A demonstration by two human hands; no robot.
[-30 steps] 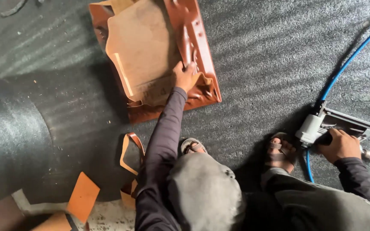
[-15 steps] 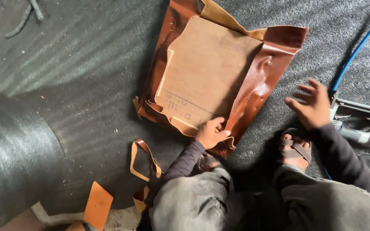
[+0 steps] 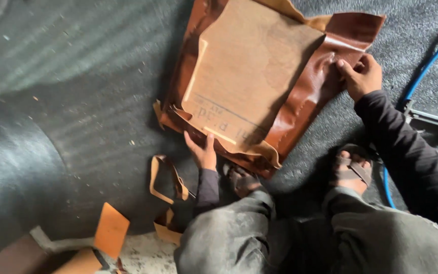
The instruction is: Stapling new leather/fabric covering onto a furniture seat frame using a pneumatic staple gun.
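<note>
Step in hand: a brown leather sheet (image 3: 320,86), folded around a tan cardboard panel (image 3: 252,76), is being positioned on the dark mat (image 3: 102,101); this is judged a wrapping stage.
Left hand (image 3: 204,151): laid flat with fingers together against the bundle's edge at 7 o'clock.
Right hand (image 3: 361,76): the leather edge at 3 o'clock is pinched between thumb and fingers.
Bundle place: upper centre, beyond the sandalled feet (image 3: 351,170).
Nearby: leather strap scraps (image 3: 166,177) at 8 o'clock; a blue hose (image 3: 429,63) at 3 o'clock.
Next move, as judged: the loose flap must be pulled taut over the panel while the near edge is pinned.
</note>
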